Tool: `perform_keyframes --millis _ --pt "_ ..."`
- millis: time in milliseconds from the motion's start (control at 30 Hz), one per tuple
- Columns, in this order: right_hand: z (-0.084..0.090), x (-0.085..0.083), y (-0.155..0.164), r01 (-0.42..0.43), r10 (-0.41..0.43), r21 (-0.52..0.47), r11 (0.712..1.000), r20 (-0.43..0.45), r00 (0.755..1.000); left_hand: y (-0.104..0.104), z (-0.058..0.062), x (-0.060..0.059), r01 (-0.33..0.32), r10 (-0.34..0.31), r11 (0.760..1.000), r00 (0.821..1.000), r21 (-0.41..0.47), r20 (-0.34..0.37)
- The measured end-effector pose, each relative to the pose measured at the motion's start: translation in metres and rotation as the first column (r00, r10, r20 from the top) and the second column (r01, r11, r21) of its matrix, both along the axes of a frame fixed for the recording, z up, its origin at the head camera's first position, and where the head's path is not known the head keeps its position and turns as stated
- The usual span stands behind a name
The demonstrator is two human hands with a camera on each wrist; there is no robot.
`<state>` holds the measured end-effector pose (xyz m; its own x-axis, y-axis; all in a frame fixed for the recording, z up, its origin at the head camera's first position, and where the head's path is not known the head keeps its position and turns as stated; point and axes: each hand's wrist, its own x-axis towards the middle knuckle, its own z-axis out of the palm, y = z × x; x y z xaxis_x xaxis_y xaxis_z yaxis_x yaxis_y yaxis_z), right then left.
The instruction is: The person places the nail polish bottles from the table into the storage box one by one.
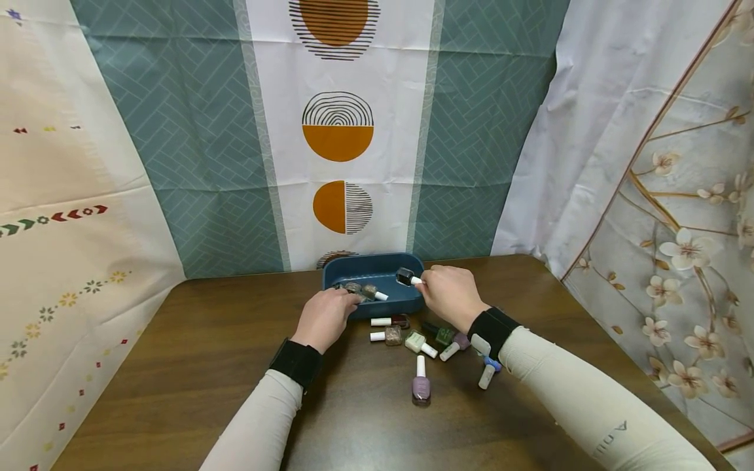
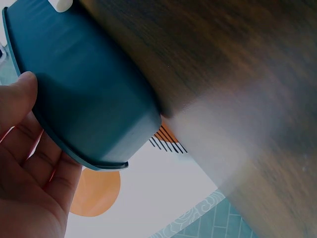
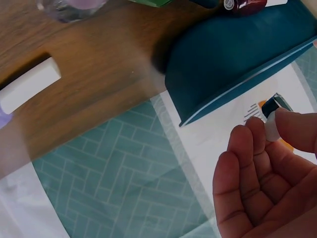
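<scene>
My right hand (image 1: 452, 294) pinches the white cap of a dark nail polish bottle (image 1: 404, 277) above the right part of a blue tray (image 1: 389, 307). In the right wrist view the cap (image 3: 271, 127) sits between thumb and fingertips, the bottle pointing away. My left hand (image 1: 324, 317) grips the tray's near left rim; the left wrist view shows the thumb (image 2: 27, 89) on the outer wall and the other fingers going behind the rim. Beside those fingers, inside the tray, lie a few glittery nail polish bottles (image 1: 370, 291), partly hidden by the hand.
In front of the tray lie several bottles: dark red (image 1: 402, 321), glittery (image 1: 393, 336), pale green (image 1: 415, 341), dark green (image 1: 444, 336) and mauve (image 1: 461, 341). A purple bottle (image 1: 421, 389) is nearer me, a blue one (image 1: 491, 364) by the right wrist. A patterned curtain (image 1: 347, 144) hangs behind.
</scene>
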<state>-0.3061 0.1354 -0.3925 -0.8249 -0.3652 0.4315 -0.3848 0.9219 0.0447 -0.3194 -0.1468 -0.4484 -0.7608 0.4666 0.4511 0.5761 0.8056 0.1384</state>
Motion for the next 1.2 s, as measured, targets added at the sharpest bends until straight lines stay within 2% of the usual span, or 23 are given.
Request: perform_keyframes --millis 233,567,900,1200 --pt "-0.006 -0.011 -0.014 0.010 -0.010 0.010 1.000 0.033 0.999 0.000 0.002 0.002 0.007 -0.006 1.000 1.000 0.011 -0.024" --pt "-0.014 -0.027 -0.025 0.009 -0.010 0.033 0.999 0.031 0.999 0.001 0.002 0.002 -0.002 0.002 1.000 1.000 0.009 -0.005" --pt "-0.019 -0.044 -0.033 0.039 -0.045 0.067 0.997 0.104 0.994 0.001 0.001 0.000 -0.008 0.008 1.000 1.000 -0.008 -0.020" --pt "-0.019 -0.056 -0.039 0.063 -0.077 0.081 0.995 0.174 0.982 0.000 0.001 0.000 -0.013 0.014 1.000 1.000 -0.015 0.011"
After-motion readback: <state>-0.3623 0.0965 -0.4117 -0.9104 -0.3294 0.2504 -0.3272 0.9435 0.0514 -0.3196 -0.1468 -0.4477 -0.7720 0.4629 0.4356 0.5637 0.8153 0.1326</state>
